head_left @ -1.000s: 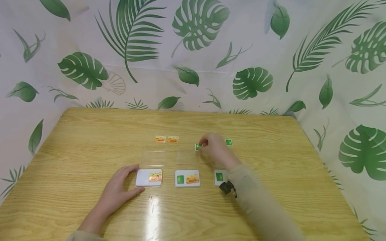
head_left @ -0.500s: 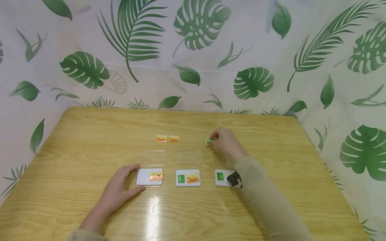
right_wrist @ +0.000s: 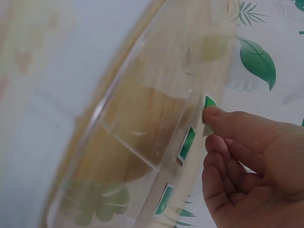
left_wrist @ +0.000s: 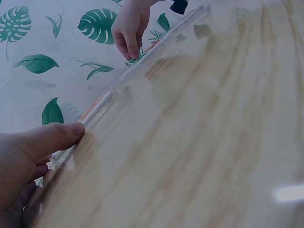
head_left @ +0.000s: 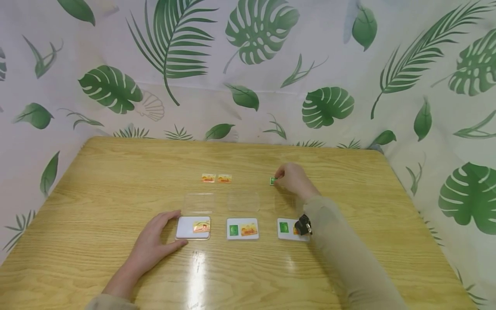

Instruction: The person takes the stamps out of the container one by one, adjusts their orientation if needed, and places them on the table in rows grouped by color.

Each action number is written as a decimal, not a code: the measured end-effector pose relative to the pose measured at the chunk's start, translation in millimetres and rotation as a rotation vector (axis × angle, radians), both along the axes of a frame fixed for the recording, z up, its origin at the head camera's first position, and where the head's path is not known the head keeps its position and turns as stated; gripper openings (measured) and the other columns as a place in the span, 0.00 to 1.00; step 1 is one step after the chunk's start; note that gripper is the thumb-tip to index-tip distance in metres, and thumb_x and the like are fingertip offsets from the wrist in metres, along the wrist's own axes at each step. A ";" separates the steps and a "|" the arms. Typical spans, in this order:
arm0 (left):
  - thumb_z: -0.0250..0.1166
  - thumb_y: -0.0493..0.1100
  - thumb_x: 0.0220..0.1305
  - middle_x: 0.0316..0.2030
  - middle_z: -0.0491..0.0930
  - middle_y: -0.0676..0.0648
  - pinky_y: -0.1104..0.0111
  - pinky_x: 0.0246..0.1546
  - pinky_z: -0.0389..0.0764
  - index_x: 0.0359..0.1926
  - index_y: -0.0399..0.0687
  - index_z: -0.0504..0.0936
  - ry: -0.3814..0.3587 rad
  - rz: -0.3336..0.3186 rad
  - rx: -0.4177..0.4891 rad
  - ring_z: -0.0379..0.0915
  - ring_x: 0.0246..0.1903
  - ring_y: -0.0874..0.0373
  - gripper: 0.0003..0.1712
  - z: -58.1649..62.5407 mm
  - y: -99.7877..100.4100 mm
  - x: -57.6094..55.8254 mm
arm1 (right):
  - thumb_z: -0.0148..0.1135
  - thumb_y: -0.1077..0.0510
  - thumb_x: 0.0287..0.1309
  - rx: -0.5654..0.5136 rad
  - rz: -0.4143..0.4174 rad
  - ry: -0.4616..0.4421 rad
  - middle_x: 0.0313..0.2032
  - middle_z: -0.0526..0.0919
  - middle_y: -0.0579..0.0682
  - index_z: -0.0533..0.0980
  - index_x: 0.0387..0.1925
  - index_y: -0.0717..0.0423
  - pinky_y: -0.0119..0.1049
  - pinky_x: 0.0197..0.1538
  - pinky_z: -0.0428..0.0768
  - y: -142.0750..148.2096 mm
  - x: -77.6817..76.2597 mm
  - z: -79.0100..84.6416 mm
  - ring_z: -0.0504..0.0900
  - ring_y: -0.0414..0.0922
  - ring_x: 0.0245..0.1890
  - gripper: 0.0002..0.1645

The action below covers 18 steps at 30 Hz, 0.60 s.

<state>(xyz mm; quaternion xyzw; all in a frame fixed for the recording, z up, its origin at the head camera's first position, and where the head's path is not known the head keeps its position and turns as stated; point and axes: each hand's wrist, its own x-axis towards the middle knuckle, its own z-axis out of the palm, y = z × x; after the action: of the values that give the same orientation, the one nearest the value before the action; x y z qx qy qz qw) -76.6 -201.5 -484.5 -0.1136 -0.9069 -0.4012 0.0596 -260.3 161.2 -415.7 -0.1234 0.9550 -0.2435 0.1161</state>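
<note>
My left hand (head_left: 159, 239) holds the left end of a clear plastic case (head_left: 186, 227) with a white inside and an orange picture card (head_left: 202, 227) at its right side. In the left wrist view the thumb (left_wrist: 71, 133) presses its edge. My right hand (head_left: 293, 177) pinches a small green card (head_left: 273, 181) beyond the cases; the right wrist view shows the thumb over this card (right_wrist: 209, 102). Two more green cards (right_wrist: 187, 145) lie near it there, hidden by the hand in the head view. The middle case (head_left: 242, 237) and right case (head_left: 288, 237) each show green and orange cards.
Two orange picture cards (head_left: 216, 178) lie side by side farther back on the wooden table (head_left: 128, 181). Clear lids (head_left: 243, 201) lie flipped back behind the cases. A leaf-print cloth (head_left: 271, 77) hangs behind the table.
My right hand has moved right and slightly back with the green card at its fingertips. A green card seen at the far right is now behind it. The left hand stays put.
</note>
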 end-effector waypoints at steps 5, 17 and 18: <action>0.77 0.49 0.48 0.58 0.72 0.45 0.49 0.62 0.63 0.62 0.44 0.70 -0.002 0.000 -0.002 0.64 0.60 0.47 0.42 0.2 0.3 -0.6 | 0.68 0.62 0.53 0.000 -0.011 -0.015 0.32 0.80 0.54 0.80 0.35 0.65 0.39 0.38 0.77 -0.3 -2.5 -2.8 0.76 0.48 0.33 0.09; 0.76 0.50 0.48 0.59 0.72 0.45 0.48 0.62 0.62 0.63 0.44 0.69 -0.018 0.006 -0.009 0.64 0.61 0.46 0.42 0.9 0.9 -0.3 | 0.68 0.63 0.53 -0.016 0.005 -0.010 0.31 0.80 0.54 0.80 0.34 0.65 0.39 0.38 0.76 -1.5 -5.0 -7.7 0.76 0.48 0.33 0.08; 0.76 0.49 0.48 0.59 0.72 0.45 0.48 0.62 0.62 0.62 0.44 0.69 -0.017 0.006 -0.010 0.64 0.61 0.46 0.42 0.8 0.9 -0.3 | 0.68 0.63 0.53 -0.016 0.006 -0.009 0.31 0.80 0.54 0.80 0.34 0.65 0.39 0.38 0.76 -1.4 -5.0 -7.7 0.76 0.48 0.33 0.08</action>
<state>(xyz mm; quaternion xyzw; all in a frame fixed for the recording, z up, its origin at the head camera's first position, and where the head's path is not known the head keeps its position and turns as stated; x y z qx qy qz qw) -76.8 -200.6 -483.7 -0.1078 -0.9097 -0.3977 0.0525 -265.3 159.8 -423.4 -0.1260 0.9521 -0.2514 0.1199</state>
